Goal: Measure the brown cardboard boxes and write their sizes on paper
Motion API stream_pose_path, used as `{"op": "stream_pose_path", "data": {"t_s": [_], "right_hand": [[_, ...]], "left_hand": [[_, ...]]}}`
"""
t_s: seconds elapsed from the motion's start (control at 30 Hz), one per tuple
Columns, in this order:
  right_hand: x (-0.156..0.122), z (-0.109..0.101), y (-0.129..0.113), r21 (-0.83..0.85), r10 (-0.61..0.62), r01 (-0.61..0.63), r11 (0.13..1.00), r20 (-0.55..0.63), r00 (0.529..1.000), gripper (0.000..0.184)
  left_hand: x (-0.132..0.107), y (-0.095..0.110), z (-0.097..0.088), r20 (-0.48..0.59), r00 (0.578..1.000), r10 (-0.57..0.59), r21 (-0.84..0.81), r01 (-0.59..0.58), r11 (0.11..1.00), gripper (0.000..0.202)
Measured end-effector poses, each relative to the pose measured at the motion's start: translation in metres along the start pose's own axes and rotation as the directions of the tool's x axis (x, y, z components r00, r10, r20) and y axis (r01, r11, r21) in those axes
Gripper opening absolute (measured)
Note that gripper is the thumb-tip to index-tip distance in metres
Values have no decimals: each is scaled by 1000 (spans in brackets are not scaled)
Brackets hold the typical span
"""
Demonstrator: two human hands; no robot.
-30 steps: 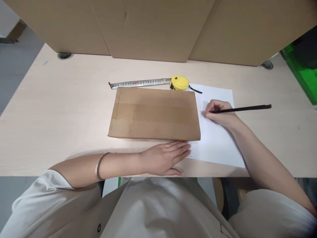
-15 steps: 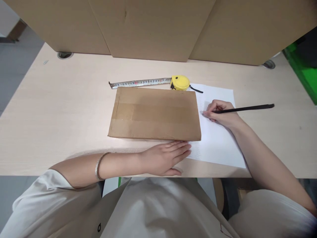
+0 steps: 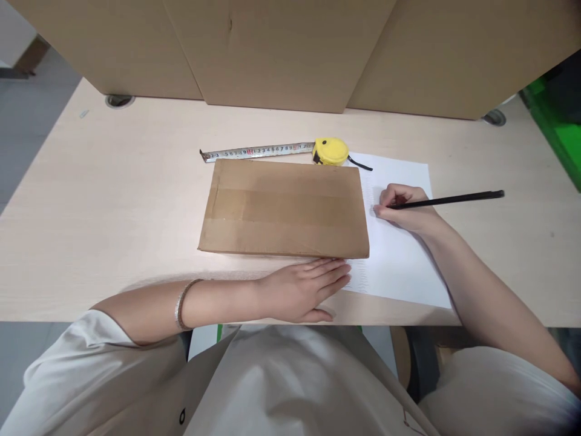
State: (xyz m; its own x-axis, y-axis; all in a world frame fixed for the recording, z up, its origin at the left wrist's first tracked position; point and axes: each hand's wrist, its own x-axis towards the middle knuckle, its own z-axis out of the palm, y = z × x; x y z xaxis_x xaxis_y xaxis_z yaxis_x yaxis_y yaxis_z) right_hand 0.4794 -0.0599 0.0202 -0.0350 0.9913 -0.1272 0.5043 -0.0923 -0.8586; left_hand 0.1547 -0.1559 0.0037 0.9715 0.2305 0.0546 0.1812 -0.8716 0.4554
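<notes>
Nearest, the person's pale grey shirt (image 3: pixel 272 381) is up against the front edge of a light wood-toned bench (image 3: pixel 113 206). A bracelet (image 3: pixel 180 304) circles the left forearm, which lies along that edge. The left hand (image 3: pixel 302 290) is flat and palm down, grasping nothing, its fingers stretched out just in front of the cardboard box, with their tips over the near part of a white sheet of paper (image 3: pixel 403 266). Rows of small, faint marks run down the sheet beside the box; they are too fine to read.

The cardboard box (image 3: pixel 284 209) lies flat in the middle of the bench, covering the sheet's left part, with a band of tape along its top. To its right, the right hand (image 3: pixel 403 206) rests on the paper and grips a black pencil (image 3: pixel 463 198), whose long end slants out to the right.

Just behind the box sits a yellow tape measure (image 3: pixel 331 151), its blade (image 3: pixel 267 151) drawn out to the left and its black strap (image 3: pixel 361 162) reaching over the paper's far edge. Farthest back, tall cardboard panels (image 3: pixel 276 54) stand across the bench between two round cable holes (image 3: pixel 119 101).
</notes>
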Motion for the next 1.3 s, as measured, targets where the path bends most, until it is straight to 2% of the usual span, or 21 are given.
{"op": "stream_pose_path", "data": {"t_s": [0.17,0.33,0.4,0.47,0.53,0.7,0.77,0.8,0.87,0.9,0.93,1.0,1.07,1.13,1.23,1.3], "right_hand": [[1,-3,-4,-68,23,-20,997,34,999,51],[-3,-15,-17,-223,225,-205,953,68,972,66],[-3,-17,-25,-436,307,-268,859,20,951,71],[-3,-15,-32,-676,354,-295,676,-53,934,71],[-2,-11,-39,-804,352,-276,527,-89,932,67],[1,-3,-48,-856,345,-255,449,-97,934,63],[7,-3,-51,-854,296,-261,450,-134,946,58],[11,-3,-53,-842,235,-247,480,-149,961,52],[25,-1,-55,-789,48,-117,603,-111,993,35],[34,0,-56,-745,-55,-11,667,-64,996,34],[44,1,-56,-692,-148,106,714,0,989,44],[67,4,-55,-603,-240,265,752,123,963,72],[89,8,-54,-576,-243,317,753,204,948,95],[106,12,-54,-570,-222,334,750,258,940,106],[121,20,-57,-545,-227,357,759,292,929,105],[124,26,-61,-547,-236,368,752,297,925,96]], "left_hand": [[1,1,-3,27,1000,-13,-8,13,1000,83],[2,1,-2,38,999,-24,-6,24,1000,82],[3,1,-1,48,998,-27,15,26,1000,84],[3,1,0,51,998,-27,34,26,999,85],[3,0,0,38,999,-23,41,22,999,85],[5,1,-5,20,1000,-11,55,9,998,84],[6,2,-10,52,998,-16,86,11,996,86],[7,3,-13,72,997,-21,107,13,994,85],[9,6,-21,101,995,-27,154,11,988,82],[9,8,-25,103,994,-21,177,3,984,79],[8,11,-30,94,996,-8,200,-11,980,75],[5,16,-42,42,998,46,253,-55,966,65],[-2,19,-55,-38,993,111,337,-92,937,53],[-12,18,-70,-121,980,160,433,-93,897,45],[-33,8,-93,-219,964,149,491,-22,871,44],[-47,-4,-108,-237,971,39,439,72,895,51]]}}
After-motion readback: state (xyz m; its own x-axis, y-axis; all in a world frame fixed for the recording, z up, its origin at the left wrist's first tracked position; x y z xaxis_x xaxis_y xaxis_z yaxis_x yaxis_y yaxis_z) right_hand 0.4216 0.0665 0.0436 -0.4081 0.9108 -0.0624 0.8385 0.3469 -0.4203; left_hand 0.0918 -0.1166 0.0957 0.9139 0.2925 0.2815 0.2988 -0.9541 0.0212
